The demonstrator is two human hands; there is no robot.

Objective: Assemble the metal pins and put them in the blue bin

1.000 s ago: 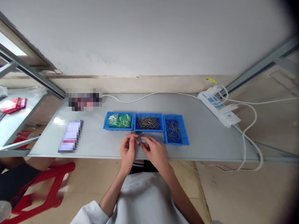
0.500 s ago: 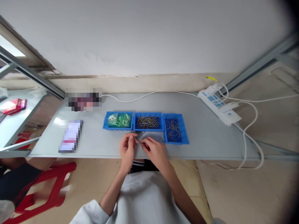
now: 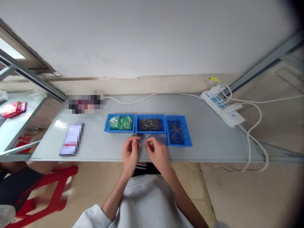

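My left hand (image 3: 129, 153) and my right hand (image 3: 157, 152) meet over the near edge of a grey table (image 3: 209, 139), fingers pinched. Each pinches a thin metal pin, the tips close together between the hands. A small heap of pins (image 3: 140, 136) lies on the table just beyond my fingers. Behind it stand three blue trays: the left tray (image 3: 120, 123) holds green and clear parts, the middle tray (image 3: 150, 124) gold-tipped pins, the right tray (image 3: 178, 131) silver pins.
A phone (image 3: 71, 139) lies at the table's left. A white power strip (image 3: 223, 106) with white cables sits at the back right. A red stool (image 3: 47, 193) and another person's dark-clad leg (image 3: 14, 186) are at the lower left. A wall rises behind the table.
My hands have drawn slightly apart; the small piece held between them is now separated, with a thin pin in each pinch.
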